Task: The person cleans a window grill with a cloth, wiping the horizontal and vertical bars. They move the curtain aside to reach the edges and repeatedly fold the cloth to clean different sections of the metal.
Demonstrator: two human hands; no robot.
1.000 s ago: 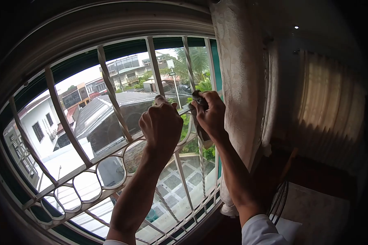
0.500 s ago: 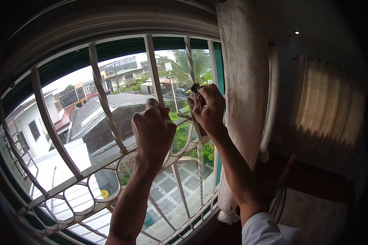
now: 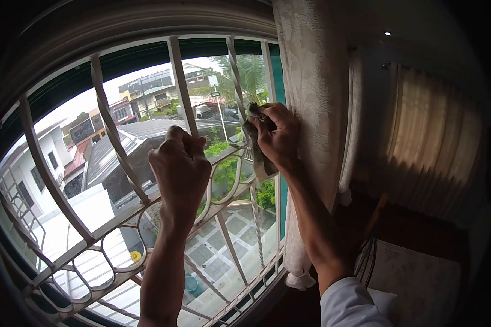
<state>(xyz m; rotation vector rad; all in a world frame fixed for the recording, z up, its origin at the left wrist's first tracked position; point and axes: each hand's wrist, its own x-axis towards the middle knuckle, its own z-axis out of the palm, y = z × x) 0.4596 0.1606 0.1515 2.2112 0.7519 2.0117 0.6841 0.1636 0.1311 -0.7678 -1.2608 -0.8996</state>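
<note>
My left hand (image 3: 181, 161) is closed round a flat upright bar of the white window grille (image 3: 179, 82), just above the horizontal rail. A dark, dirty cloth (image 3: 262, 162) is pinched in my right hand (image 3: 278, 131), and its lower end hangs in front of the rail. The cloth's upper tuft pokes out above the fingers, close to a twisted bar (image 3: 235, 76). Part of the cloth is hidden behind my right fingers.
A patterned curtain (image 3: 313, 92) hangs directly right of my right hand. Oval rings (image 3: 93, 267) run along the grille's lower band. Farther right are another curtain (image 3: 433, 141) and a pale flat surface (image 3: 417, 278). Roofs and plants show outside.
The view has shifted, so the grille and both hands appear farther left. My right hand sits slightly farther from the left one, and more of the hanging cloth shows.
</note>
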